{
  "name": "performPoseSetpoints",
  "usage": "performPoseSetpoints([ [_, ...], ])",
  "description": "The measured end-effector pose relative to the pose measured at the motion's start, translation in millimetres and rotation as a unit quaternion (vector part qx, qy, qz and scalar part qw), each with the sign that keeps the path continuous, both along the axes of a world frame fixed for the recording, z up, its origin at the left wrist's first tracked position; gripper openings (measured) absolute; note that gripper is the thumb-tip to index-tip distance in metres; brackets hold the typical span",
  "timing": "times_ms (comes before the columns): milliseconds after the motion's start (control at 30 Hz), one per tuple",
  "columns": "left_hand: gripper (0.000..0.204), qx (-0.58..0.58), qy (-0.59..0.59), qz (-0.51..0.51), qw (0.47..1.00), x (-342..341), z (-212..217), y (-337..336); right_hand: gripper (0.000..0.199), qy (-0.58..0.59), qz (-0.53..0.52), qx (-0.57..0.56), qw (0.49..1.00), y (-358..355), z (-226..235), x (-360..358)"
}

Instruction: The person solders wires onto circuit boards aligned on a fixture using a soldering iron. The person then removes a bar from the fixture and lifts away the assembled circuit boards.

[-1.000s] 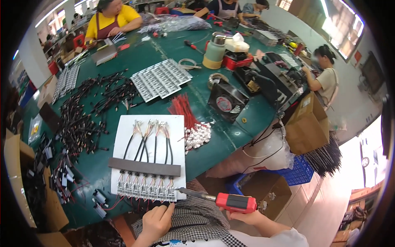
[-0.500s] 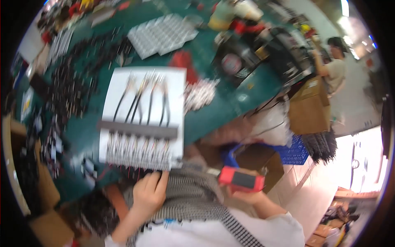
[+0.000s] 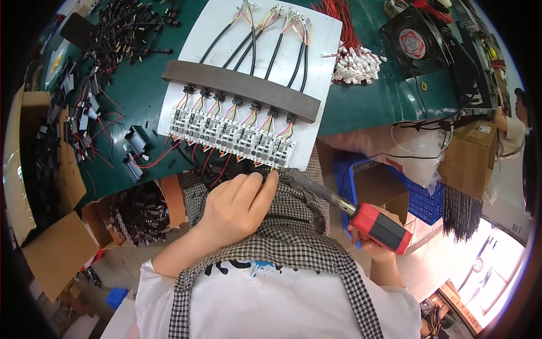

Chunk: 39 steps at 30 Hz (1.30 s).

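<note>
- Gripping the red-and-black tool point(image 3: 381, 229), my right hand point(image 3: 381, 252) has its fingers clamped around the handle, off the near edge of the green surface point(image 3: 361, 107).
- The tool's long dark shaft points up and leftward, its end close to the right end of the circuit strip point(image 3: 231, 135); I cannot tell whether they touch.
- My left hand point(image 3: 236, 206) is just below that strip, its fingertips by the thin wires at the last board; I cannot tell whether they are pinched on one.
- The strip lies along the near edge of the white panel point(image 3: 326, 48).
- Across the panel slants a dark bar point(image 3: 240, 90), laid over black cables point(image 3: 274, 55); coloured wires run from their near ends into the strip.
- Just right of the panel are white connectors point(image 3: 358, 65) on red wires, with a black fan point(image 3: 412, 44) farther right.
- On my left are a heap of black connectors point(image 3: 121, 34) and, nearer me, grey casings point(image 3: 135, 139).
</note>
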<state>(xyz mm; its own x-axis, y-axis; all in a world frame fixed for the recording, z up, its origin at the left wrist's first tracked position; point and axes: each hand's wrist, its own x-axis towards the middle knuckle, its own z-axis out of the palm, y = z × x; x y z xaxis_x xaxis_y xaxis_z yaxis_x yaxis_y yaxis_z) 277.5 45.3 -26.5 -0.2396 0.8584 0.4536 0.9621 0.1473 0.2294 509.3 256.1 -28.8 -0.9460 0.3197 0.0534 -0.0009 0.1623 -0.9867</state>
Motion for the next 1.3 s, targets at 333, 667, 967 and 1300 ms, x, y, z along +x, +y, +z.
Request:
performPoseSetpoints([
  [333, 0.035, -0.006, 0.021, 0.006, 1.0, -0.8, 1.2, 4.6, 0.063, 0.015, 0.008, 0.007, 1.0, 3.3, -2.2, -4.7],
  [667, 0.036, -0.012, 0.017, 0.008, 1.0, 0.6, 2.9, 5.3, 0.065, -0.001, 0.026, 0.096, 0.995, 9.5, -7.4, -0.6],
  [967, 0.036, -0.013, 0.008, 0.011, 1.0, 1.3, 2.6, 5.0, 0.065, 0.017, -0.018, 0.0, 1.0, 2.0, -7.1, 2.6],
  [1300, 0.026, 0.028, -0.173, 0.036, 0.984, 1.7, 0.6, 9.3, 0.062, 0.016, -0.022, -0.019, 0.999, 0.6, -6.0, 0.3],
])
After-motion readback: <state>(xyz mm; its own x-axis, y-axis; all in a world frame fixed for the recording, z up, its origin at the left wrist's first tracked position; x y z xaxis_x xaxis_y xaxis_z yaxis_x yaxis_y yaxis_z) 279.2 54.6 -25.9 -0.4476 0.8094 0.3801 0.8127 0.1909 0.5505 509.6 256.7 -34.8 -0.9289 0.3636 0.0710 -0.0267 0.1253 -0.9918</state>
